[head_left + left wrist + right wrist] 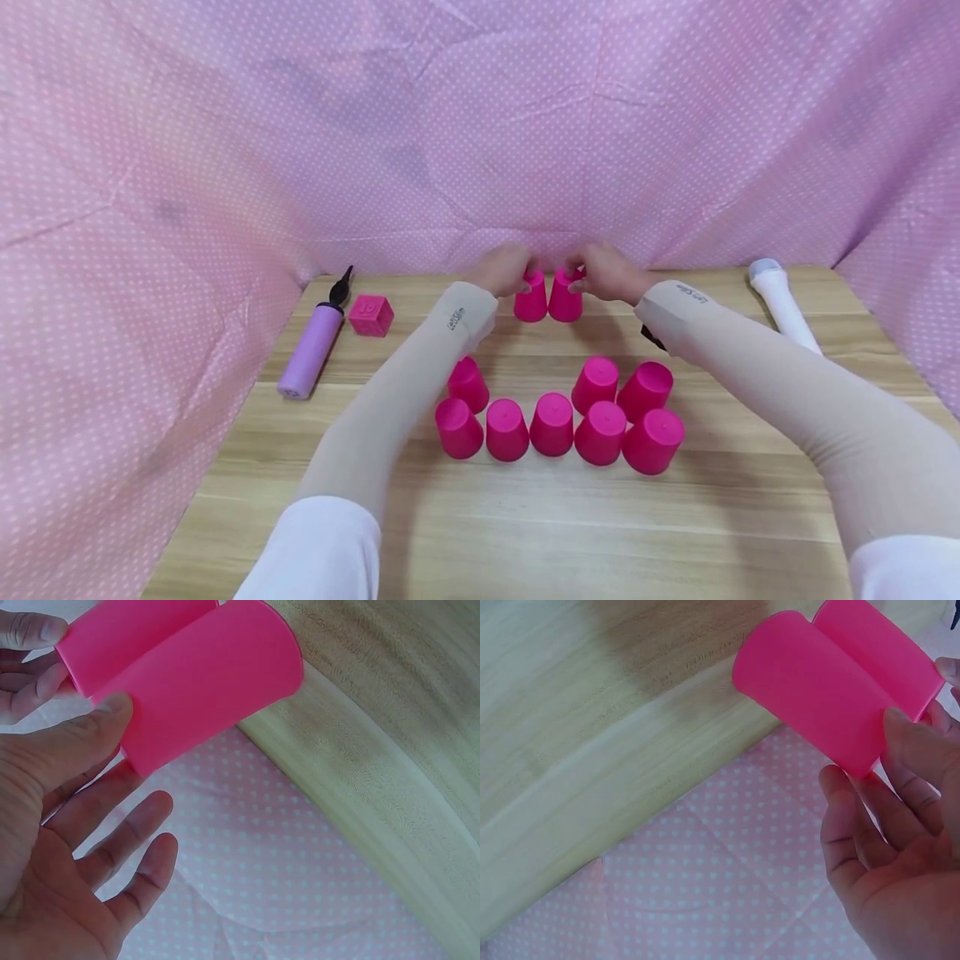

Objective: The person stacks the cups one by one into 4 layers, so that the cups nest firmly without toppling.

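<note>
Two pink cups stand mouth down, side by side, near the table's far edge. My left hand [506, 270] pinches the left cup [530, 303] by its narrow top, thumb on the near side. The right cup [566, 302] is pinched the same way by my right hand [611, 273]. In the left wrist view, the thumb and index finger are on the cup [202, 682], while the other fingers spread free. The right wrist view shows the thumb and fingers at the narrow end of the other cup [810, 682]. The two cups sit close together.
Nearer me stand several more upturned pink cups [553, 425], some partly behind my left forearm. At left lie a purple hand pump [311, 350] and a pink embossed cube [371, 316]. A white microphone-shaped object [783, 304] lies at right. Dotted pink cloth [480, 125] surrounds the wooden table [540, 533].
</note>
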A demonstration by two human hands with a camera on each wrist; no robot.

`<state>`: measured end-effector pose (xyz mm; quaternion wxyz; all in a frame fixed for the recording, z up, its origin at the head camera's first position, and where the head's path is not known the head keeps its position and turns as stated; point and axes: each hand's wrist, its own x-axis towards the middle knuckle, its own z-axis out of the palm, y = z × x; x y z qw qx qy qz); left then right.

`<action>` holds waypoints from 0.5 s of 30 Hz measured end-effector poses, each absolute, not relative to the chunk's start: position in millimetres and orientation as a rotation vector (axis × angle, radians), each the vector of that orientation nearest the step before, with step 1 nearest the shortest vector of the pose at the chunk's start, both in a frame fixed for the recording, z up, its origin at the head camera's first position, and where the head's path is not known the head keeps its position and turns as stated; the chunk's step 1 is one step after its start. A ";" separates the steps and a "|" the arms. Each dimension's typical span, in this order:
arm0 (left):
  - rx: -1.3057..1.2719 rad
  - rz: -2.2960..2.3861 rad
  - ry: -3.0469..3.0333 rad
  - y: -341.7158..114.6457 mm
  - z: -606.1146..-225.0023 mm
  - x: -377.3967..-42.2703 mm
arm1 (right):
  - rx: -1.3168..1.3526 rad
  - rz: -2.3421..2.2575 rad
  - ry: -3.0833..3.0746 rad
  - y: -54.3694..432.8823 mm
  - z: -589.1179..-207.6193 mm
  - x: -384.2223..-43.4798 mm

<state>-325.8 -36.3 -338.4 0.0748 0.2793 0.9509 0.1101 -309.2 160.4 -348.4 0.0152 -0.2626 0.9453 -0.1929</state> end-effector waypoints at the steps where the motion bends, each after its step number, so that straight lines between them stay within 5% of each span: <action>1: 0.834 0.335 2.851 -36.1 -337.7 -325.2 | -0.813 -0.600 2.943 160.5 -348.2 -309.0; 15: 0.949 0.283 2.859 -45.4 -315.4 -309.2 | -1.041 -0.645 2.900 173.1 -339.7 -279.0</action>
